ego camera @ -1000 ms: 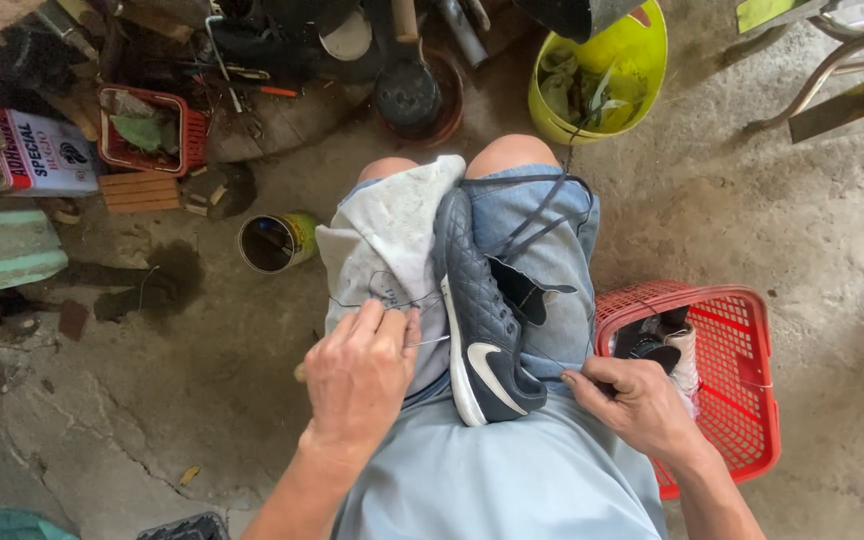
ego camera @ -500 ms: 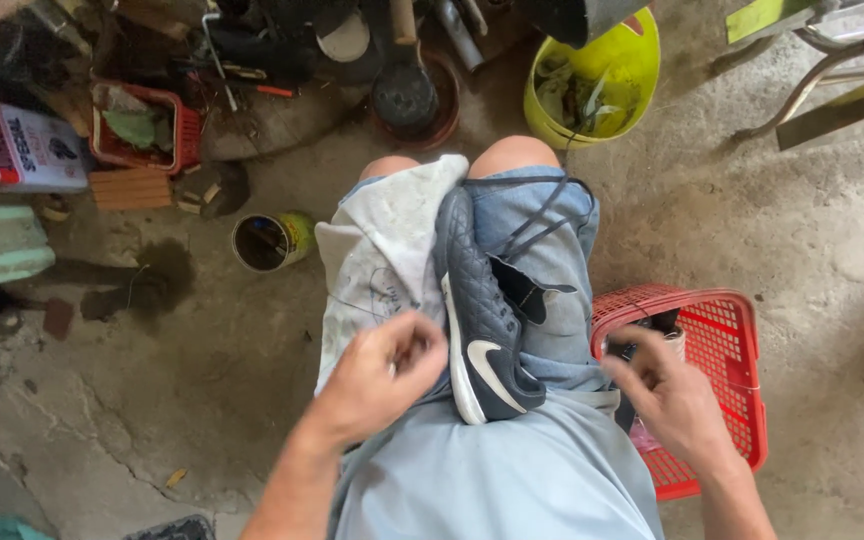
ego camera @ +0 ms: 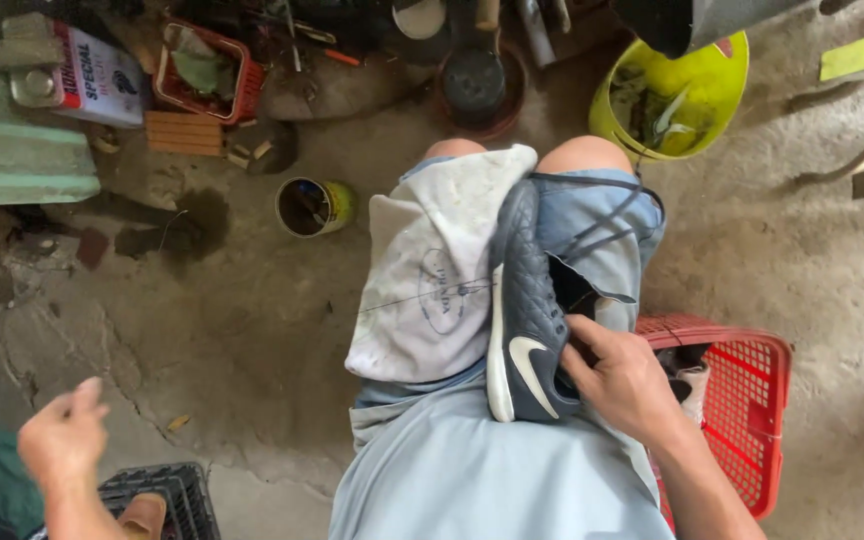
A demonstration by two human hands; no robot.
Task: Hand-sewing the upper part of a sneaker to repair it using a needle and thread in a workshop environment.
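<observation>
The dark blue quilted sports shoe lies on the lap, toe pointing away. The right hand grips its heel collar, fingers closed there; the left hand, loosely curled and empty, hovers well apart.

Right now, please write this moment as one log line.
right hand: grips dark shoe on lap | left hand: empty, raised above black crate | white cloth: over left thigh

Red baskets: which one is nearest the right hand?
The red basket on the floor beside the right hand, holding footwear. The other red basket sits far off among the clutter at top left.
</observation>
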